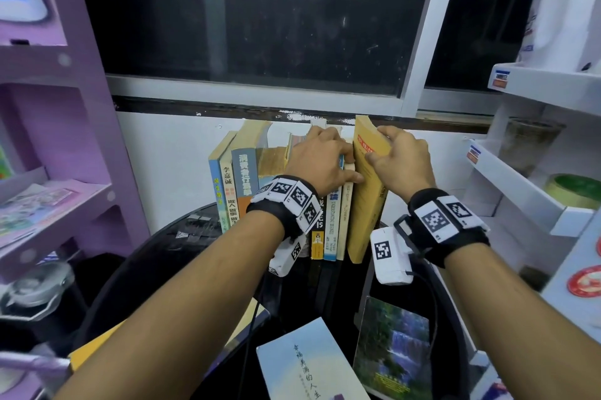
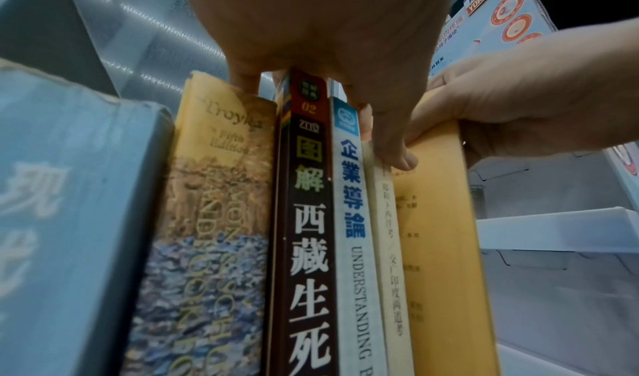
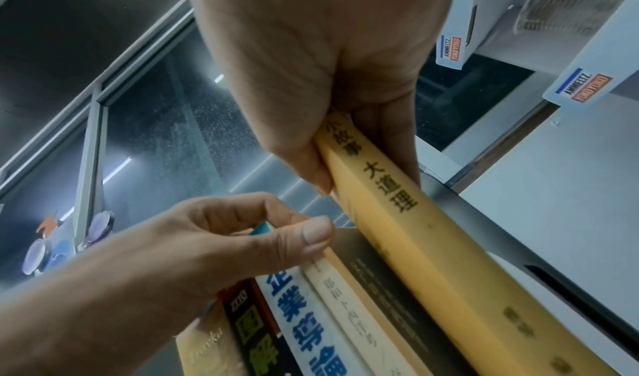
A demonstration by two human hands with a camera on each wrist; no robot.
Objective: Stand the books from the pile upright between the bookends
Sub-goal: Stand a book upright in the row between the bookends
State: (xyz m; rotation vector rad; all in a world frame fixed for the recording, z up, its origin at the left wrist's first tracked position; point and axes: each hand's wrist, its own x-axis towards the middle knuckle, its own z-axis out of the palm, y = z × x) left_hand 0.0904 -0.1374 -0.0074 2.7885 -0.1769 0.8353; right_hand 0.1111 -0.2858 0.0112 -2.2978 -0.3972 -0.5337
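Observation:
A row of upright books point(image 1: 240, 178) stands on a black round table point(image 1: 175, 246) against the wall. My left hand point(image 1: 338, 159) curls over the tops of the row's right end, thumb on a thin cream book point(image 2: 387, 218) beside a blue-and-white one point(image 2: 352, 218). My right hand point(image 1: 387, 149) grips the top of a thick yellow book point(image 1: 364, 214), thumb on its left cover and fingers on its right. This book point(image 3: 432, 259) stands at the row's right end, its top tilted slightly away. A grey metal plate point(image 3: 491, 223), perhaps a bookend, rises just right of it.
Two books lie flat at the table's near edge: a pale blue one point(image 1: 309, 364) and one with a waterfall cover point(image 1: 393, 344). A purple shelf unit point(image 1: 65, 139) stands at left, white shelves point(image 1: 520, 191) close at right. A window point(image 1: 260, 19) is behind.

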